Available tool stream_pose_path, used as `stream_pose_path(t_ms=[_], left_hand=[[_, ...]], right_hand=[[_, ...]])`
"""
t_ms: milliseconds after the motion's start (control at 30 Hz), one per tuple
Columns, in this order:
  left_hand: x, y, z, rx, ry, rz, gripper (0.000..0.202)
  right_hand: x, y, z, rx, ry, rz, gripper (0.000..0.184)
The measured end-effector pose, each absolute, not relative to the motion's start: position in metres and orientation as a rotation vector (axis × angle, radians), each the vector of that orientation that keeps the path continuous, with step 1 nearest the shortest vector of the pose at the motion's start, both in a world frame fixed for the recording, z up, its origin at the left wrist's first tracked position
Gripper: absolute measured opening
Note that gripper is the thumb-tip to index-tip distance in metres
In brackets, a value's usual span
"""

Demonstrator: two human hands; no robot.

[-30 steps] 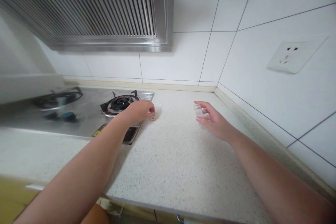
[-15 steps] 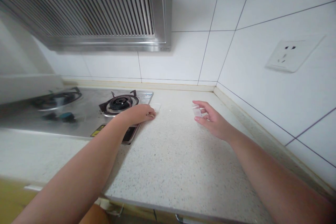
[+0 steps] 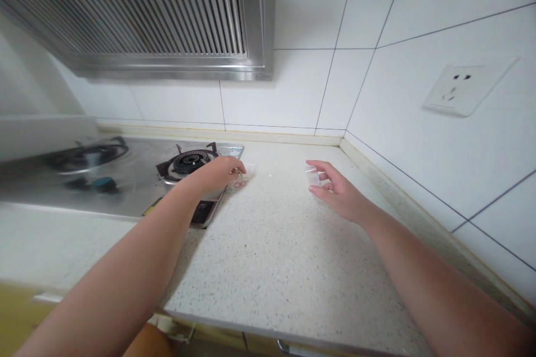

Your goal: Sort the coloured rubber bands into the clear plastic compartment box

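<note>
Head view: on the speckled bench (image 3: 272, 245), just beside the gas hob (image 3: 125, 178), the left hand (image 3: 215, 174) bunches its fingers at a small clear box (image 3: 248, 172) with something reddish inside. Whether its grip pinches anything, I cannot tell. The right hand (image 3: 339, 195), well apart, pinches a small clear piece (image 3: 313, 177).

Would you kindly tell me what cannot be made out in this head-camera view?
Head view only:
The small pinkish item at the left hand: too small to identify; the hand hides whether it is gripped.
The clear piece held by the right hand: transparent, shape unclear.
The far burner: blurred.
The range hood: cut off by the top edge.
</note>
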State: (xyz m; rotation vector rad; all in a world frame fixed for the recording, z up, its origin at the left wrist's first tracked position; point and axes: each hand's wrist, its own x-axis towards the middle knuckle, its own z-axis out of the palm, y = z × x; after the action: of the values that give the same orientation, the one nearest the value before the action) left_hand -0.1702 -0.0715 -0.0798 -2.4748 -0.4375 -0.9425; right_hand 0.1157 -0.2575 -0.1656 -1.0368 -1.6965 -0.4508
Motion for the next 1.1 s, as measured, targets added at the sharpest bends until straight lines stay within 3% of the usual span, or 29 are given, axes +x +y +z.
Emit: stream_pose_path(t_ms=[233,500,633,867,1100], left_hand=[[-0.176,-0.075,-0.081,-2.551,-0.466,-0.782,0.037],[-0.178,-0.073,-0.088,-2.603,-0.374,-0.504,0.066],[-0.17,-0.058,-0.088,-2.558,-0.297,-0.552,0.061],[-0.16,-0.049,-0.087,-2.507,-0.308,-0.717,0.026],[-0.167,-0.059,-0.08,-2.467,-0.346,-0.912,0.023]], right_hand=[[0.115,-0.259,-0.166,-1.052,-1.693,-0.468,0.054],[0.113,-0.258,-0.165,-1.048,-1.707,-0.485,0.054],[0.113,-0.258,-0.165,-1.063,-1.699,-0.485,0.053],[0.116,-0.257,-0.166,-1.071,-1.704,-0.47,0.053],[0.117,-0.258,-0.166,-1.055,-1.72,-0.468,0.053]])
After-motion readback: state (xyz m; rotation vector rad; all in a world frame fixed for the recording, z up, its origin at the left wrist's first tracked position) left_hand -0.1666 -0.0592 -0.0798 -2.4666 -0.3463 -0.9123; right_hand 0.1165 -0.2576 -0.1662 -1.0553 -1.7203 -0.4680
